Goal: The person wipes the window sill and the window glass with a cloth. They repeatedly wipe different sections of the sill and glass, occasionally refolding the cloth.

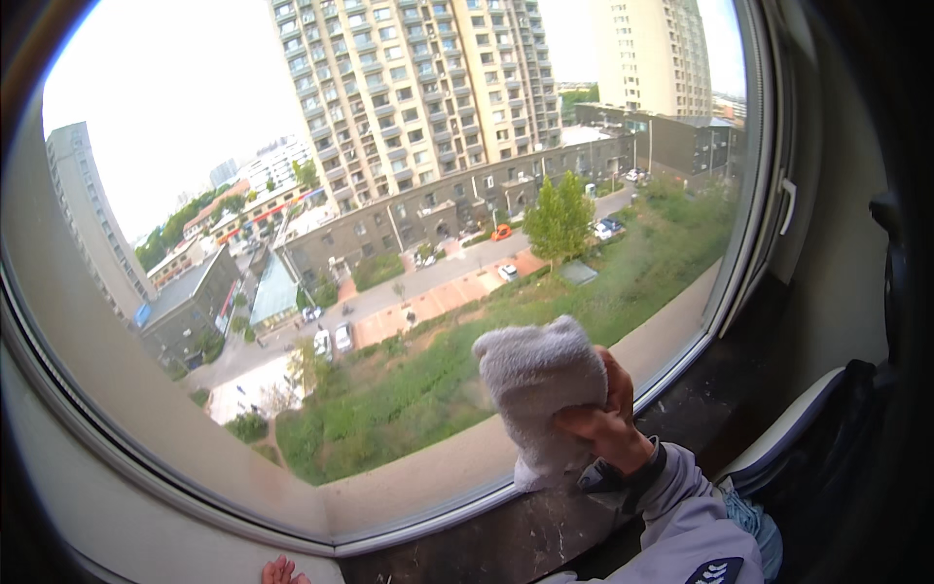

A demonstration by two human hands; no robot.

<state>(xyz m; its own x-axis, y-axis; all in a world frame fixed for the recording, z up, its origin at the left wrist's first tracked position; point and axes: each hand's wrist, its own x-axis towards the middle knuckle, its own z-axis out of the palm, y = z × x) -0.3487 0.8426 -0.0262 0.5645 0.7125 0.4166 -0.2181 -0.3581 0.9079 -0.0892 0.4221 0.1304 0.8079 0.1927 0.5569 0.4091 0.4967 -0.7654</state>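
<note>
My right hand (609,420) grips a folded, light grey-white terry cloth (543,390) in front of the lower part of a large window pane (438,321). The cloth's lower end hangs over the bottom window frame (430,520). Whether it touches the glass, I cannot tell. A dark band circles my right wrist, below a light grey sleeve. Only the fingers of my left hand (284,571) show, at the bottom edge by the white wall left of the sill; whether they hold anything is hidden.
A dark stone windowsill (481,544) with pale marks runs below the frame. A white window handle (788,206) is on the right frame. At the lower right is a pale, curved-edged object (792,423) beside something black. Tall buildings and greenery lie outside.
</note>
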